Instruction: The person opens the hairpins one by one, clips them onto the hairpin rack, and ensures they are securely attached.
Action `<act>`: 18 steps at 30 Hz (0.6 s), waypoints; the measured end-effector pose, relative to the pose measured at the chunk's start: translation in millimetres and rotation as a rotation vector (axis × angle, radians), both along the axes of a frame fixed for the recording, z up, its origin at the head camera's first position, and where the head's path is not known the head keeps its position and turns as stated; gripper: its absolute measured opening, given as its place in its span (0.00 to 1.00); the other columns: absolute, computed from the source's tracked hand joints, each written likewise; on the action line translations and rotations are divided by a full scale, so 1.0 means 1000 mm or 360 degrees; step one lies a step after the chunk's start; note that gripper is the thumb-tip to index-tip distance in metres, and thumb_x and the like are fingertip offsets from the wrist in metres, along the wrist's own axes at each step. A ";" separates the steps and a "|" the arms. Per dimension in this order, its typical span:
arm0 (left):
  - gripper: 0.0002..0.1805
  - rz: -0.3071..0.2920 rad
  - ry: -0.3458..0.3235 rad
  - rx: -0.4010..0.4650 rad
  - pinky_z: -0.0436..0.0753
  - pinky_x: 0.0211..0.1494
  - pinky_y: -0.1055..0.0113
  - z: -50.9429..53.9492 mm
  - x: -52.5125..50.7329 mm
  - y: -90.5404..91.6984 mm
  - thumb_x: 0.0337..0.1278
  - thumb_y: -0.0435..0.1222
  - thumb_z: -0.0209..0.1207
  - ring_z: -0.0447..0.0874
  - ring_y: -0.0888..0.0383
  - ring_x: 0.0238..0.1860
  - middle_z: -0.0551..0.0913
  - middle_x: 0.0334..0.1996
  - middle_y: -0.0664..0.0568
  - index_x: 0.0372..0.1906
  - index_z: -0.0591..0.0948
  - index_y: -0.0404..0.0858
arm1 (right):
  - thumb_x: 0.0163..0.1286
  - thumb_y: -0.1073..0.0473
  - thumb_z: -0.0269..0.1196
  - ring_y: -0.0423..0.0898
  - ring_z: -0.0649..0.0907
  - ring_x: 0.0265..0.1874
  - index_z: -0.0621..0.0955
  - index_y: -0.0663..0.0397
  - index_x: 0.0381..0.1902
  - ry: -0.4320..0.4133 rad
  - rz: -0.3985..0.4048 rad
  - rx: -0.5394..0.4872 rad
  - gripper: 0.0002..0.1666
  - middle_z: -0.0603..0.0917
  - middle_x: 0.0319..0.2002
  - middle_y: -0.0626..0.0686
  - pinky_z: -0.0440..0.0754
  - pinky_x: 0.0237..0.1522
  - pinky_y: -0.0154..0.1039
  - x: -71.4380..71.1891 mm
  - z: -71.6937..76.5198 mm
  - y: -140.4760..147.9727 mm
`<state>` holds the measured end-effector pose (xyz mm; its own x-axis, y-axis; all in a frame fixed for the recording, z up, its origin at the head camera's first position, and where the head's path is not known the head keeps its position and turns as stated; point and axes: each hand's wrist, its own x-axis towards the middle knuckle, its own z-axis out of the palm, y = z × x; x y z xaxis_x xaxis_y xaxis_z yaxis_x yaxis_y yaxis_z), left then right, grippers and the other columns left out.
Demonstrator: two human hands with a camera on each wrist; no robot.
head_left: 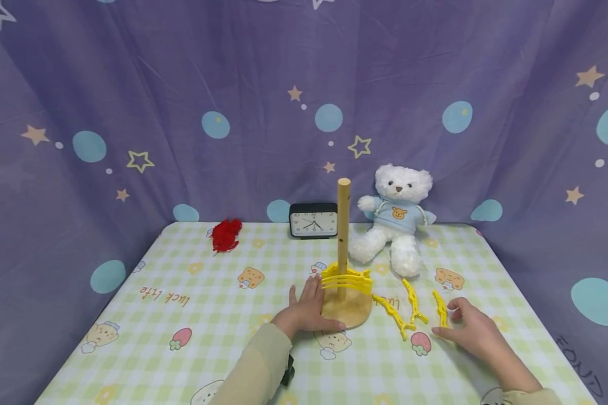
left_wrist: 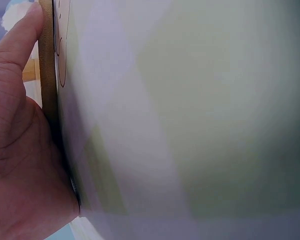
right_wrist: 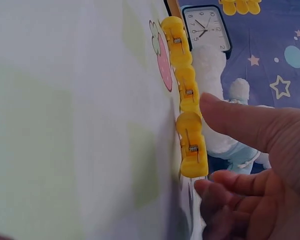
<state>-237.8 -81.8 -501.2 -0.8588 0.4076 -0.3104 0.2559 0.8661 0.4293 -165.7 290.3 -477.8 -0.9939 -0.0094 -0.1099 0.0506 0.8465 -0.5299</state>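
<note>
Up close w/ R hand (head_left: 470, 331), thumb & fingers parted, no visible grip; just L of fingertips, rightmost yellow clip (head_left: 439, 307), long axis approx. fore-aft; farther off, w/ fingers splayed vs. wooden base (head_left: 348, 315), L hand (head_left: 308, 313).

"How does the left hand (head_left: 309, 312) lie?"
"Its fingers (head_left: 312, 288) point forward, nearly straight, the outermost a little apart; the thumb (head_left: 331, 324) stretches out rightward, nearer the body than the fingertips."
"And the left forearm (head_left: 255, 365)?"
"It slopes back behind those fingers, toward the body."
"What about the right hand (head_left: 471, 329)?"
"Thumb and index finger (head_left: 458, 305) reach leftward, a gap between their tips, the other fingers bent. The wrist sits rightward of the fingertips."
</note>
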 end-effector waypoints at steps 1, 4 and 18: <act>0.69 -0.0003 0.0000 0.0000 0.22 0.70 0.43 0.002 0.001 0.000 0.40 0.74 0.58 0.23 0.51 0.76 0.29 0.78 0.47 0.78 0.43 0.36 | 0.50 0.37 0.74 0.54 0.80 0.38 0.71 0.66 0.51 -0.0031 -0.0001 -0.0001 0.46 0.81 0.40 0.58 0.76 0.39 0.53 0.000 0.000 0.000; 0.67 -0.0014 -0.0004 -0.0016 0.25 0.71 0.41 0.012 0.006 0.001 0.44 0.72 0.58 0.25 0.50 0.77 0.30 0.78 0.46 0.78 0.44 0.35 | 0.49 0.35 0.74 0.54 0.79 0.39 0.71 0.68 0.51 -0.0125 0.0004 -0.0008 0.47 0.80 0.41 0.58 0.76 0.40 0.53 -0.002 -0.002 0.000; 0.70 0.0004 -0.0006 0.0009 0.20 0.69 0.44 0.004 0.004 0.001 0.40 0.74 0.58 0.22 0.53 0.76 0.27 0.77 0.49 0.78 0.41 0.37 | 0.47 0.32 0.74 0.56 0.79 0.40 0.71 0.67 0.47 -0.0239 0.0026 0.0022 0.49 0.79 0.41 0.60 0.77 0.39 0.52 -0.009 -0.008 0.002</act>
<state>-234.0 -81.1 -497.3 -0.8586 0.4071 -0.3115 0.2518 0.8643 0.4355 -174.7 292.0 -485.9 -0.9660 -0.0227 -0.2577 0.1148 0.8550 -0.5057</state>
